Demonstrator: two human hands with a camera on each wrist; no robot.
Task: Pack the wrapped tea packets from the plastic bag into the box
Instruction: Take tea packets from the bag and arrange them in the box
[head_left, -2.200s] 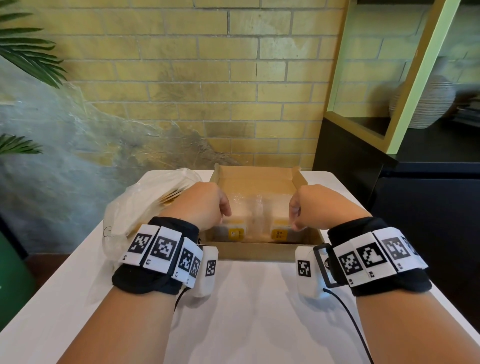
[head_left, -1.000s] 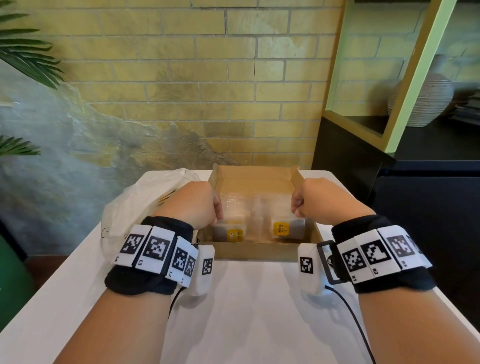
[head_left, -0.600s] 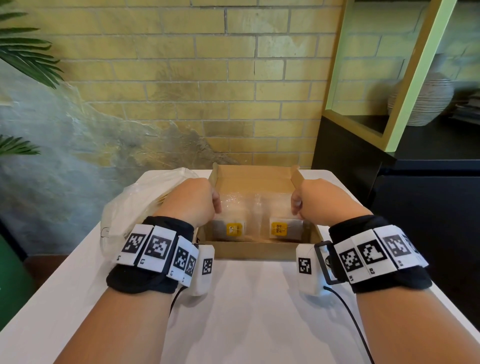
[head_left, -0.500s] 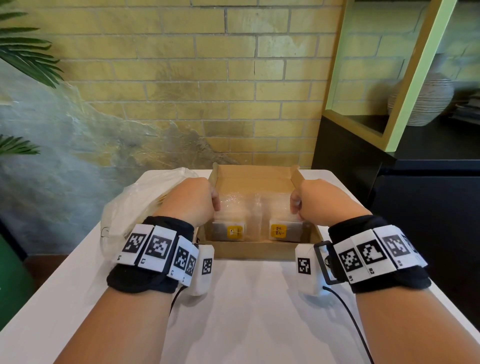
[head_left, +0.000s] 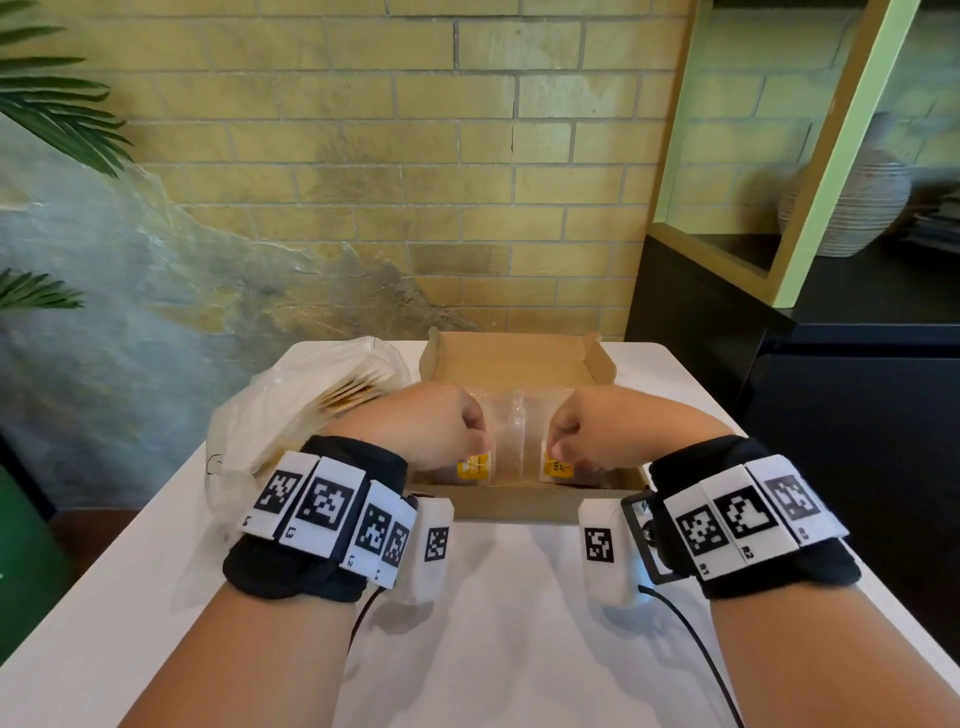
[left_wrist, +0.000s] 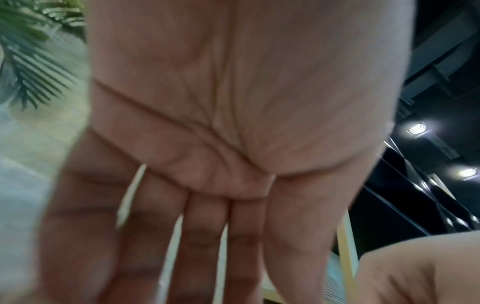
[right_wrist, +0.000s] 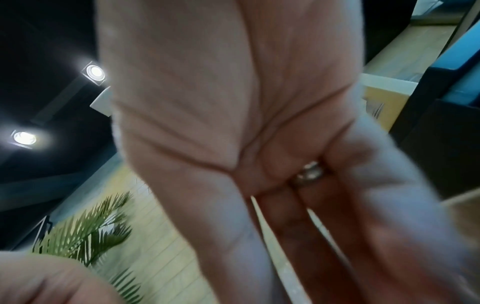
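Note:
An open cardboard box (head_left: 511, 358) stands at the far middle of the white table. Inside lie clear-wrapped tea packets, one with a yellow label at the left (head_left: 474, 467) and one at the right (head_left: 563, 470). My left hand (head_left: 480, 447) reaches down into the box, its fingertips on the left packet. On the right packet my right hand (head_left: 556, 449) does the same. The wrist views show the left hand's fingers (left_wrist: 207, 236) and the right hand's fingers (right_wrist: 298, 236) stretched out, thumbs apart. The plastic bag (head_left: 291, 405) with more packets lies left of the box.
The white table (head_left: 509, 649) stretches bare towards me. A black cabinet (head_left: 857, 415) with a green frame (head_left: 810, 208) and a ribbed vase (head_left: 852, 202) stands at the right. Palm leaves (head_left: 52, 104) hang at the left, before a brick wall.
Both hands have moved from the box's side walls inward towards its middle, onto the labelled ends of the packets. The box and the bag have stayed put.

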